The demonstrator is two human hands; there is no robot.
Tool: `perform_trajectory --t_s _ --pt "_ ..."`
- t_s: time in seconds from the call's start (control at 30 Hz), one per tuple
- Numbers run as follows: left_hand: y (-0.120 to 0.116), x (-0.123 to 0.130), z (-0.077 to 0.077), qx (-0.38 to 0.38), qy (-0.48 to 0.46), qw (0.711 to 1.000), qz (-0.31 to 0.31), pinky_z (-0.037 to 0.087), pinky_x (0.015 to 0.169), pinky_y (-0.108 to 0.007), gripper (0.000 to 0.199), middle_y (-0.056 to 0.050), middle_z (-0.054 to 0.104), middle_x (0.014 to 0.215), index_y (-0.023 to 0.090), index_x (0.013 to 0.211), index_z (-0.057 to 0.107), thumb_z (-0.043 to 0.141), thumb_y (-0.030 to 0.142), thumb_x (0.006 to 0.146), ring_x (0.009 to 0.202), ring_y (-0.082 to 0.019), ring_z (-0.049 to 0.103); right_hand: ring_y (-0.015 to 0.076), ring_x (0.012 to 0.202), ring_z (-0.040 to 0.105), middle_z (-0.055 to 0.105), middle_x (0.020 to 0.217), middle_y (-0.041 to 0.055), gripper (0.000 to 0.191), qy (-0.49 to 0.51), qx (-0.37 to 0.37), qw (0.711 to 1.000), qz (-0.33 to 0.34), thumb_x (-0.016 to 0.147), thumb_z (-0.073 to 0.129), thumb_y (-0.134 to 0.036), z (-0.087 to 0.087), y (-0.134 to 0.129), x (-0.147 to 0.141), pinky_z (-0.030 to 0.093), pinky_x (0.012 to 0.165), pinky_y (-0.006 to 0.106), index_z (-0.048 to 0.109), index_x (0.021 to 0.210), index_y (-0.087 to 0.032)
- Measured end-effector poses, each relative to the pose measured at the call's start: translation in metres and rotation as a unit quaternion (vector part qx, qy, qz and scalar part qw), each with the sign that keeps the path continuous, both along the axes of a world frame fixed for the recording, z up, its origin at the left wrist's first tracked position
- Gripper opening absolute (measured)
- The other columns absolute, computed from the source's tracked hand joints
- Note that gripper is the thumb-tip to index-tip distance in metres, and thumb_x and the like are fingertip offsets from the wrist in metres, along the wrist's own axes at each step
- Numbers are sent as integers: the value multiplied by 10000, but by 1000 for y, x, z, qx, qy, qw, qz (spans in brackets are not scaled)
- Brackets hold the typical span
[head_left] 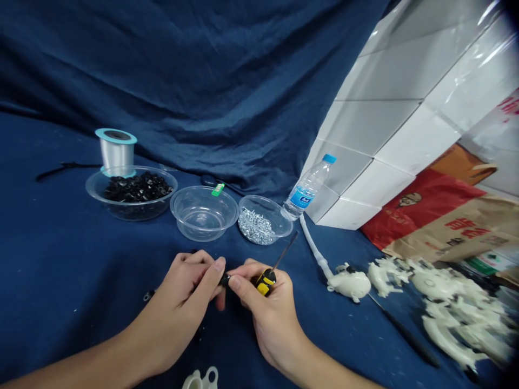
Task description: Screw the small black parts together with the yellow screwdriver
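Note:
Near the centre, my left hand (pixel 188 297) pinches a small black part (pixel 224 280) between thumb and fingers. My right hand (pixel 267 308) touches the same part with thumb and forefinger, and its other fingers hold a yellow and black screwdriver (pixel 266 282), whose shaft points up and to the right. Beyond the hands are a clear bowl of black parts (pixel 138 188), a clear bowl with nothing visible in it (pixel 205 213) and a clear bowl of silver screws (pixel 257 226). A white piece with a ring (pixel 211 375) lies at the bottom edge.
A spool (pixel 117 154) stands behind the left bowl. A water bottle (pixel 310 188) leans near stacked white boxes (pixel 365 162). On the right lie several cream plastic parts (pixel 458 297), one with a long tube (pixel 316 246), a black-handled tool (pixel 409 337) and a red-and-brown paper bag (pixel 438 216).

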State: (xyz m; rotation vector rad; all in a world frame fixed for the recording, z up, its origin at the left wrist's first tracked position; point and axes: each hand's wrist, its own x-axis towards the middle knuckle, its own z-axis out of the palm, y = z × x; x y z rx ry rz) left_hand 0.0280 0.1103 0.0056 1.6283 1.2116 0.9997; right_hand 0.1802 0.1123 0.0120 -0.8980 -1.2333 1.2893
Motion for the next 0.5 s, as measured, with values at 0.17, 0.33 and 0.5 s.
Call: perform_trajectory --t_s 0.17,0.33,0.5 --pt "0 1 1 5 0 1000 -16 326 824 -351 576 6 423 655 221 539 382 250 567 979 784 -205 449 33 514 364 554 653 -29 90 25 -30 999 -5 714 846 -238 0 1 0 250 458 186 769 708 -193" --pt "2 0 2 27 -9 1000 2 364 797 -359 480 11 542 703 240 680 565 334 540 975 799 -200 501 45 497 370 544 586 -28 191 62 -87 994 -14 689 875 -315 -2 3 -1 265 465 184 745 718 -178" --pt "5 2 1 128 -65 988 60 440 718 -293 147 53 604 839 298 1006 599 631 325 864 770 -142 550 36 452 284 421 483 -75 267 90 -126 987 -40 663 894 -356 -3 5 0 225 440 177 730 759 -168"
